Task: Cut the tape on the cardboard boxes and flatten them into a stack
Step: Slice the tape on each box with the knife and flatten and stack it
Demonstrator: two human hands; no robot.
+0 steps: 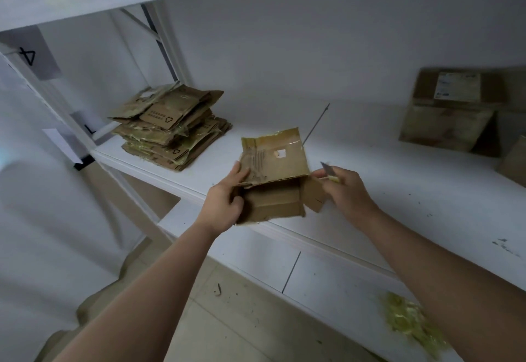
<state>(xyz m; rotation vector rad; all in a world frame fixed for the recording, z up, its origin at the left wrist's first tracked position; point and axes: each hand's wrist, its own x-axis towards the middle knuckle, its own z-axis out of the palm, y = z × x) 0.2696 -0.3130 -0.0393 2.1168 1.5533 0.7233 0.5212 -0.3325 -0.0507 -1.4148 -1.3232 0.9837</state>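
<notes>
A white metal shelf runs along a pale wall in front of me. Over its front edge I hold a small brown cardboard box, its top flap raised and its near end open. My left hand grips the box's left side, thumb on the flap. My right hand is clenched round a small grey-bladed cutter just beside the box's right flap. A stack of flattened brown cardboard lies on the shelf to the left; more brown boxes stand blurred at far right. Yellowish tape scraps lie on the lower shelf
</notes>
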